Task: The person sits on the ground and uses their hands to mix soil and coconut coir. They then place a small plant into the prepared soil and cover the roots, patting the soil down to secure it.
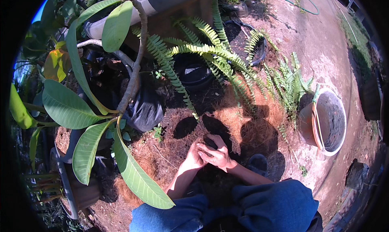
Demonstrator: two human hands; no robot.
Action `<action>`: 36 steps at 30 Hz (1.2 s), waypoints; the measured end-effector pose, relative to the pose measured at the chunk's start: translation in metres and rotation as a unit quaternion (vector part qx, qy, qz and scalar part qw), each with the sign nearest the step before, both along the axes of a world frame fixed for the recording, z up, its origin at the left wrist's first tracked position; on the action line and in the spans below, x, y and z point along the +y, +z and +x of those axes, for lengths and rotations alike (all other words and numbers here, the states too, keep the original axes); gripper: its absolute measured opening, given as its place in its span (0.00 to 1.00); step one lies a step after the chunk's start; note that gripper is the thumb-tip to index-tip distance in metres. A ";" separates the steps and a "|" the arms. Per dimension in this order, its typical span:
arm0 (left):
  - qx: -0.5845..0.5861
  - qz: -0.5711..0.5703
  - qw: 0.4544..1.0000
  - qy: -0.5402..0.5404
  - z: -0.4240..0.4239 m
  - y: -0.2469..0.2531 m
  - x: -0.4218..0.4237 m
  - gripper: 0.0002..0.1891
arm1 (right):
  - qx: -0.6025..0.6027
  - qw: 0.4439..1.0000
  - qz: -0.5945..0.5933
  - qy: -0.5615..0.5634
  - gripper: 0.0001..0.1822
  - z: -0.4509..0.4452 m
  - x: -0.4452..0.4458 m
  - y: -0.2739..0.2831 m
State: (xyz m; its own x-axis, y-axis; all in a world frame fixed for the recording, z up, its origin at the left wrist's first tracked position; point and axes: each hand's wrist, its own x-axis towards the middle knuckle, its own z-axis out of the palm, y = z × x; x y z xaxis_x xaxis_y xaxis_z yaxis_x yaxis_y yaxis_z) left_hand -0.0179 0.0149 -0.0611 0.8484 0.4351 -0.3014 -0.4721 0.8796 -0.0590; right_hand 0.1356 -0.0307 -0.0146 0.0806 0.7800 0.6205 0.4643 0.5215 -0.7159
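Note:
My left hand (pixel 194 154) and my right hand (pixel 219 155) meet in front of my knees, cupped against each other with fingers curled. A dark patch lies between them; whether it is soil or shadow I cannot tell. Beneath and beyond them is ground strewn with loose brown fibre (pixel 174 148). A thicker mat of orange-brown fibre, like coconut coir (pixel 226 118), spreads beyond my right hand. Over it arch the long fronds of a sword fern (pixel 218 54). A round black plastic pot (pixel 196 83) stands behind the fronds.
A plumeria-like branch (pixel 133 83) with broad leaves (pixel 138 174) reaches in from the left, close to my left forearm. A worn bucket (pixel 307 125) with a wrapped handle tilts at right. Another black pot (pixel 263 57) holds dark soil. A green hose (pixel 304 10) lies farther off.

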 end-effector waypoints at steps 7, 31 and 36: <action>0.265 0.342 0.899 0.063 0.030 0.065 -0.018 0.30 | -0.017 0.998 -0.053 0.005 0.24 0.010 0.003 0.035; 0.112 -0.097 0.981 0.122 0.048 0.080 -0.009 0.20 | 0.195 0.973 -0.109 -0.054 0.03 0.014 0.016 0.040; 0.017 -0.233 0.960 0.155 0.045 0.055 -0.012 0.22 | 0.073 0.991 -0.037 -0.105 0.07 0.003 0.012 0.034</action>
State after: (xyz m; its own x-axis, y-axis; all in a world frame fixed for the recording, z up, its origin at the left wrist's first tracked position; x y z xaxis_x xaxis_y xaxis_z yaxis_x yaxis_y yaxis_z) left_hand 0.0272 0.0030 -0.0065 0.6856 0.4762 -0.5506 -0.7160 0.5775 -0.3922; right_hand 0.1384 -0.0190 0.0197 0.3305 0.7797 0.5319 0.4450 0.3683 -0.8163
